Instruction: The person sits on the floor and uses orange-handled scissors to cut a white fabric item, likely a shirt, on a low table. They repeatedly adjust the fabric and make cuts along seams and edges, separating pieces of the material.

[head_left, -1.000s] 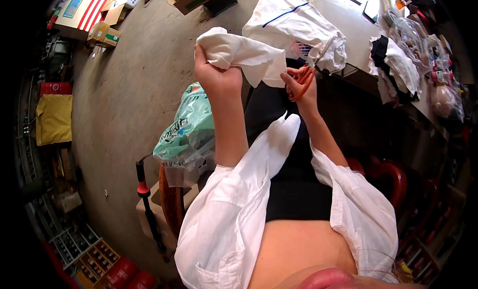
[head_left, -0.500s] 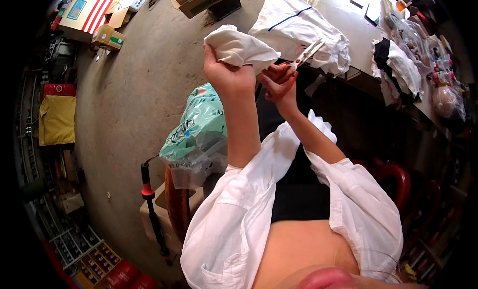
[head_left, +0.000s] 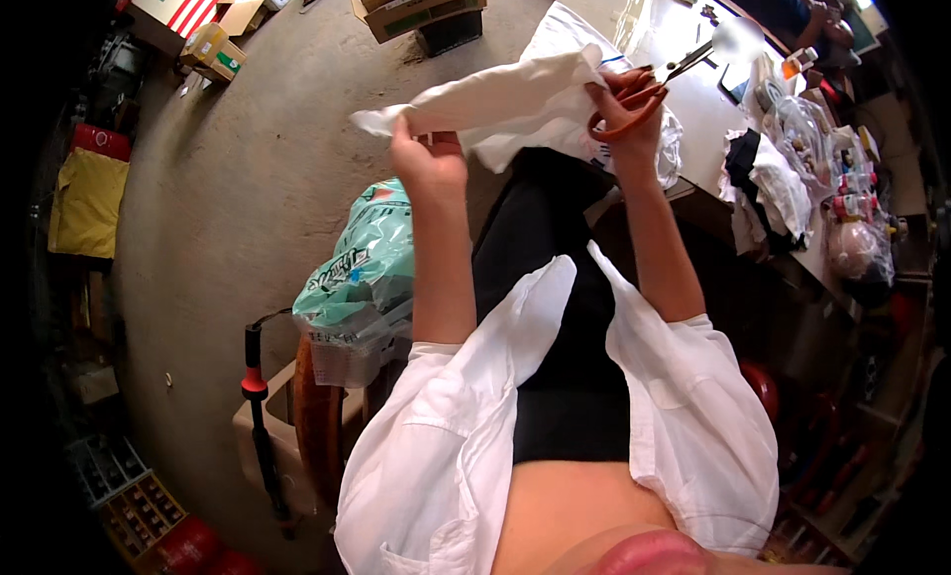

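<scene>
A white cloth (head_left: 515, 95) is stretched between my two hands above the floor and the near edge of the table. My left hand (head_left: 428, 164) is closed on its left end, thumb on top, with a pointed corner sticking out past the fingers. Orange-handled scissors (head_left: 634, 114) sit in my right hand (head_left: 634, 104), their blades pointing up and away to the right over the table. The right fingers also seem to pinch the cloth's right end. Behind it, more white fabric (head_left: 567, 32) with a blue stripe lies on the table's left end.
The white table (head_left: 708, 144) carries a black and white cloth pile (head_left: 768, 184) and clear plastic bags (head_left: 802, 129). A green plastic bag (head_left: 371, 243) and a red-black rod-like tool (head_left: 256, 387) are at my left. Farther off stands an open cardboard box (head_left: 421, 5). Another person (head_left: 817, 25) is at far right.
My hands have moved apart, and the bunched cloth is now drawn out between them. The scissors have shifted right and up with my right hand. Another person has come into view.
</scene>
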